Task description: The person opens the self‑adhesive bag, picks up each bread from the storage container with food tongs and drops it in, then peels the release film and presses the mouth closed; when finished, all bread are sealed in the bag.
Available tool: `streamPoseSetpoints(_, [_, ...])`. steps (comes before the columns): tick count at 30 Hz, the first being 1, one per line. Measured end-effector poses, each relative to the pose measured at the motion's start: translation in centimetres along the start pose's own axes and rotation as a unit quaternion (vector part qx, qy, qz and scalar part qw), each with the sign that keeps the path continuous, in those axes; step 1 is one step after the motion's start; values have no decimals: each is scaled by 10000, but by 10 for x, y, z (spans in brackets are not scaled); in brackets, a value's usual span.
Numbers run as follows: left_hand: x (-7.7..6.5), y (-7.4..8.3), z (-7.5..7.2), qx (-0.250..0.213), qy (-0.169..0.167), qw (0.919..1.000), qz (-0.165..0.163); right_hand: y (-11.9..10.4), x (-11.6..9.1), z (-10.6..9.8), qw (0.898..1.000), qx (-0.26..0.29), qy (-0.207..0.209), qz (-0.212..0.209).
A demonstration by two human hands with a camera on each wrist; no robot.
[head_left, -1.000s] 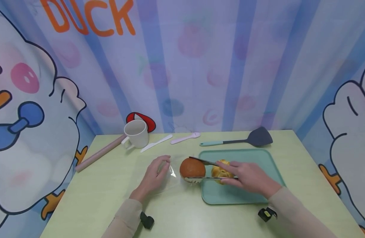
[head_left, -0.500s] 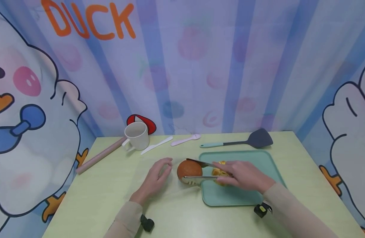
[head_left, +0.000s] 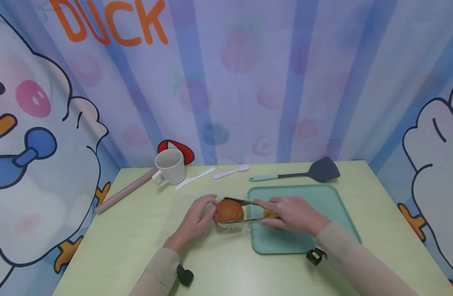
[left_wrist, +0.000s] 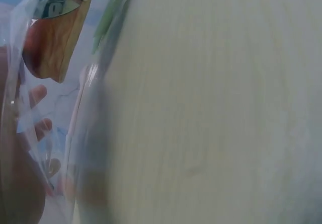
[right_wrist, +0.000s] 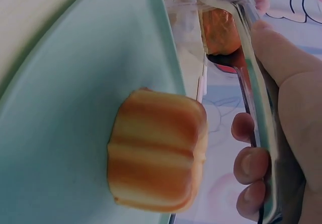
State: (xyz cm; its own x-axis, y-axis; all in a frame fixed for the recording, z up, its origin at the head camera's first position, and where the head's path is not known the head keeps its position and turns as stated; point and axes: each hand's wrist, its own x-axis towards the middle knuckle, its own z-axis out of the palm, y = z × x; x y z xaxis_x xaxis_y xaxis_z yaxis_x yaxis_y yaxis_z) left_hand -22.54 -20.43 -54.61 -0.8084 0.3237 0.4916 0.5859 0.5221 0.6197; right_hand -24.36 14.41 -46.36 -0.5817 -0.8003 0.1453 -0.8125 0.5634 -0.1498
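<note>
My right hand (head_left: 294, 213) grips metal tongs (right_wrist: 260, 95), whose two arms lie on either side of a round brown bun (head_left: 229, 210). The bun is left of the tray, at the opening of a clear plastic bag (left_wrist: 80, 113). Plastic covers part of the tongs' tips in the right wrist view. My left hand (head_left: 194, 218) holds the bag with curved fingers, close against the bun's left side. Its fingers show through the film in the left wrist view. A ridged golden bread roll (right_wrist: 153, 153) sits on the green tray (head_left: 296, 242), partly hidden by my right hand in the head view.
Along the back of the table are a white mug (head_left: 171, 166), a white plastic knife (head_left: 194, 178), a pale pink spoon-like utensil (head_left: 231, 171) and a spatula (head_left: 322, 169). A pinkish rod (head_left: 126, 191) lies at the left edge. A printed curtain (head_left: 241, 90) hangs behind.
The tongs and bun have moved left, away from the tray's edge and up against my left hand. My right arm has followed; my left hand has barely moved.
</note>
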Motion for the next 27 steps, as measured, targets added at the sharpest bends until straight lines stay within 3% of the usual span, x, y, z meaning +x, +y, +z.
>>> streamPoseSetpoints(6, [2,2,-1,1,-202,9996,-177,-3,7,0,9999,-69,-115,71])
streamPoseSetpoints(14, [2,4,0,-40,-281,9993,-250,-5,13,-2,9983,-566,-96,-28])
streamPoseSetpoints(27, [6,14,4,124,-246,9995,-163,-15,25,1,9988,-452,-138,114])
